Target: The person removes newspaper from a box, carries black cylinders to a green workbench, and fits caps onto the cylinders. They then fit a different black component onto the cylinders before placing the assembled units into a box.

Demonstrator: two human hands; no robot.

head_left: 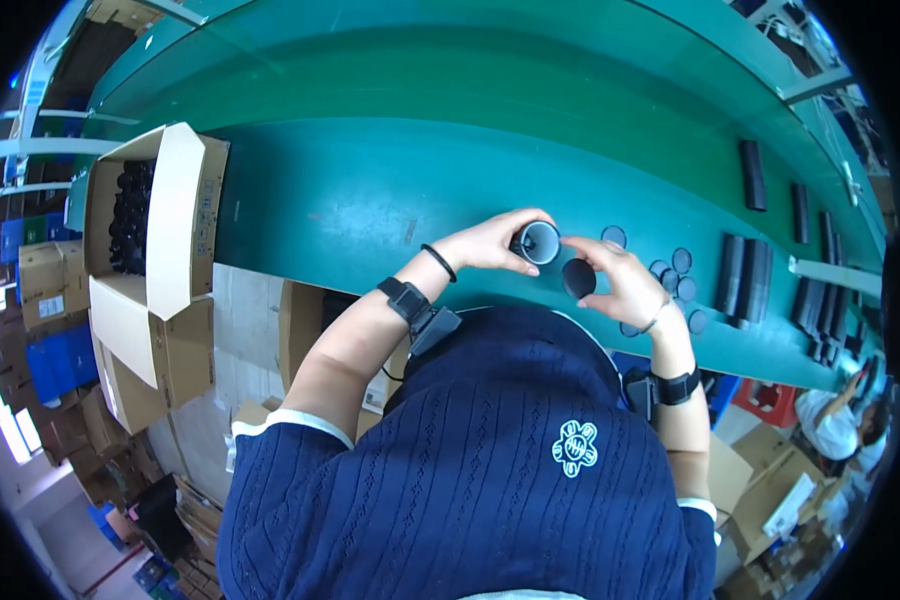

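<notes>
My left hand (492, 243) grips a short black tube (540, 242) with its open, pale-lined end facing up at me. My right hand (622, 283) holds a round black cap (578, 278) just to the right of and below the tube's mouth; the two are close but apart. Both hands hover over the near edge of the green conveyor belt (370, 200). Several more black round caps (678, 275) lie on the belt right beside my right hand.
An open cardboard box (175, 215) with dark parts inside stands at the belt's left end. Rows of black tubes (745, 275) lie on the belt to the right. Another person (840, 420) sits at lower right among cardboard boxes.
</notes>
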